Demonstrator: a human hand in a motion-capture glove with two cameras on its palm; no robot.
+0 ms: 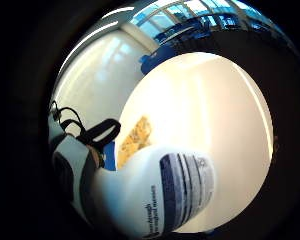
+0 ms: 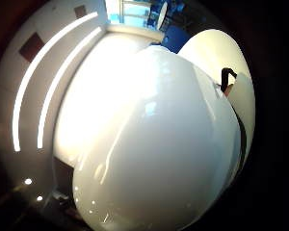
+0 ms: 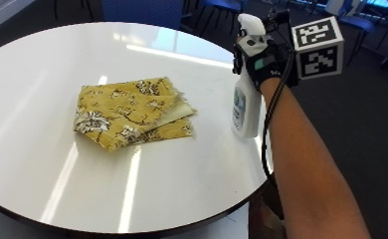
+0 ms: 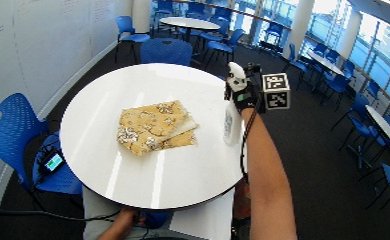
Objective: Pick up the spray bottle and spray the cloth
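glossy plastic bottle (image 3: 245,107), woven cloth (image 3: 131,112), glossy table (image 3: 61,64)

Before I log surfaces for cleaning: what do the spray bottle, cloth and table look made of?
Spray bottle: apparently glossy white plastic, with a printed label; the right hand grips its neck.
Cloth: woven fabric, matte, yellow floral print, frayed edges, folded.
Table: smooth glossy white top, reflecting light streaks; probably laminate, though I can't tell for sure.

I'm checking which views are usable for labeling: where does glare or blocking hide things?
Outside view: streaks of glare run across the table, but the cloth stays clear. Thumb side palm view: the spray bottle fills the picture, hiding the cloth. Little finger side: the tabletop is washed out.
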